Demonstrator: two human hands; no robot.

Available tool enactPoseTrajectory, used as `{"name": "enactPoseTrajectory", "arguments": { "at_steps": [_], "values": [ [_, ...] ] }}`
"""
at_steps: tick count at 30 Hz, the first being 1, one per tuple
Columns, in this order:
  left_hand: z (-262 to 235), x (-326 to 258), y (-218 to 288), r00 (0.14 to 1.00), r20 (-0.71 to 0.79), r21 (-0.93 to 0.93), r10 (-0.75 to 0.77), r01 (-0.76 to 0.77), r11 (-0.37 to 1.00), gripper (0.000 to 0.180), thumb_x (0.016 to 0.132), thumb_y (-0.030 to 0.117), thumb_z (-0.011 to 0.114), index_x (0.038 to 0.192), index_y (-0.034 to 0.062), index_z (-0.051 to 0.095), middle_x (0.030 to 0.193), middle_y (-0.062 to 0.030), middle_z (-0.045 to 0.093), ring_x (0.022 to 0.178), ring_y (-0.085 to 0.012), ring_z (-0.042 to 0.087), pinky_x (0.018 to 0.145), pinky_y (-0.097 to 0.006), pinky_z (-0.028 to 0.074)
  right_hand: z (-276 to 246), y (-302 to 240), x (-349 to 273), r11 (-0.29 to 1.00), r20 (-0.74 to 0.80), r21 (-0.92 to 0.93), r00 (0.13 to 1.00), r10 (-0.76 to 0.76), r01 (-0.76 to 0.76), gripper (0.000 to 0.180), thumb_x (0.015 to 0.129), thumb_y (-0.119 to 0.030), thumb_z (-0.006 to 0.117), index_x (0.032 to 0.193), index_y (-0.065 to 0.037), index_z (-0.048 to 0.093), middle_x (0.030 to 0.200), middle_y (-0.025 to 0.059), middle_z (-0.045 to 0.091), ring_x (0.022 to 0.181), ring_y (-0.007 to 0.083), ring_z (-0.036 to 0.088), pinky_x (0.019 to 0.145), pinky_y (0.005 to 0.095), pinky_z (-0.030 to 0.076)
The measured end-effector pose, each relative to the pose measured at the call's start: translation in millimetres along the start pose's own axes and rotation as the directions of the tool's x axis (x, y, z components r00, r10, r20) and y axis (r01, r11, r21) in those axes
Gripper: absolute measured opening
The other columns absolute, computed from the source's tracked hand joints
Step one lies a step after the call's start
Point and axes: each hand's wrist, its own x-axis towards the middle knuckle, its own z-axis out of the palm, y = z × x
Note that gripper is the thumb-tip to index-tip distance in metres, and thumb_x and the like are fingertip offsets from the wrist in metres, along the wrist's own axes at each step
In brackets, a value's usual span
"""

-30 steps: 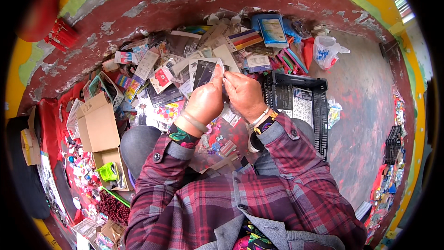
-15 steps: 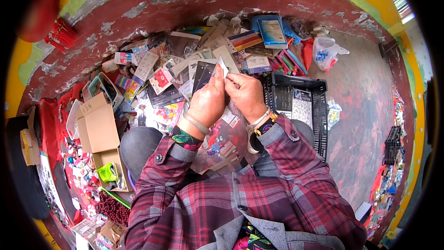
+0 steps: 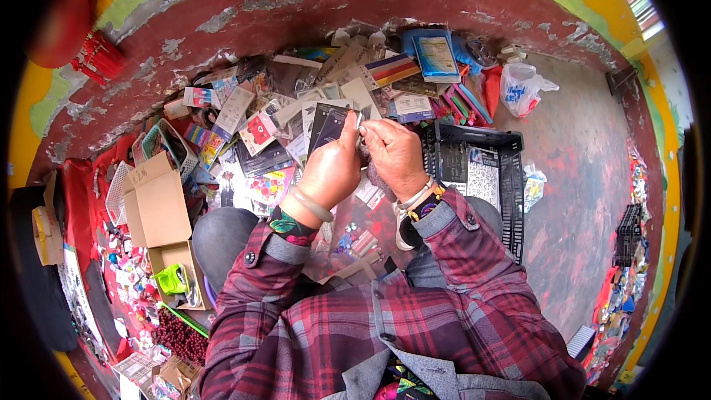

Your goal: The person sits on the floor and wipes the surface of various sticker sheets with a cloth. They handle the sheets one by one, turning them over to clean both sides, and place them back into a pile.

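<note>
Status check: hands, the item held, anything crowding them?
Left hand and right hand raised together, pinching a small pale item. Item too small to identify. Packets piled beneath; black crate beside right hand.

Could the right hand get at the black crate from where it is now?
Probably yes. The black crate sits open-topped just beside the right hand, with nothing between them; but that hand is pinching a small item with the left hand.

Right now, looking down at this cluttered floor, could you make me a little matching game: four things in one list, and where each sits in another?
Things:
1. cardboard box
2. black crate
3. white plastic bag
4. blue packet

Places:
A. far side, beside the wall
B. person's left, flaps open
C. just right of the hands
D. on bare floor, far right

Pairs: 1-B, 2-C, 3-D, 4-A
</note>
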Motion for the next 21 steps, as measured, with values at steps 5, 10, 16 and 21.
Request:
{"name": "enactPoseTrajectory", "arguments": {
  "at_steps": [5,10,16,21],
  "values": [
    [4.4,0.1,-5.5,0.998,-0.053,-0.166,0.037,-0.045,0.985,0.059,0.079,0.004,0.053,0.132,-0.0097,0.032,0.067,-0.0252,0.058,0.063,-0.0412,0.060,0.057,-0.047,0.047,-2.7,-3.6,1.2,0.996,0.008,-0.083,1.000,-0.027,0.028,0.008,0.084,-0.013,0.059,0.086,-0.005,0.061,0.077,0.0117,0.060,0.069,0.0324,0.059,0.059,0.0391,0.046],
    [-5.5,2.8,-2.9,0.997,-0.052,-0.432,0.059,-0.076,0.899,0.049,0.083,0.002,0.050,0.130,-0.0039,0.041,0.086,-0.0284,0.061,0.083,-0.0438,0.060,0.070,-0.043,0.049,-12.0,-3.6,8.2,0.924,0.060,-0.268,0.962,-0.266,0.272,0.006,0.084,-0.013,0.058,0.086,-0.007,0.057,0.079,0.0091,0.057,0.072,0.0304,0.058,0.060,0.0395,0.047],
    [-16.9,3.2,1.3,0.997,0.042,-0.547,0.061,-0.028,0.837,0.044,0.085,0.002,0.052,0.129,-0.0012,0.045,0.102,-0.0265,0.060,0.100,-0.0356,0.058,0.081,-0.035,0.047,-16.9,-9.0,9.9,0.937,0.053,-0.189,0.956,-0.289,0.294,0.006,0.083,-0.010,0.060,0.085,-0.006,0.056,0.078,0.0093,0.057,0.069,0.0295,0.058,0.060,0.0370,0.047],
    [-13.9,3.7,0.2,0.991,-0.062,-0.536,0.119,-0.134,0.834,0.037,0.090,0.005,0.053,0.126,-0.0018,0.048,0.096,-0.0225,0.063,0.092,-0.0232,0.064,0.076,-0.031,0.048,-19.0,-6.9,12.4,0.932,0.110,-0.194,0.950,-0.291,0.308,0.007,0.084,-0.010,0.058,0.087,-0.005,0.054,0.080,0.0100,0.056,0.070,0.0305,0.058,0.061,0.0372,0.047]
  ]
}}
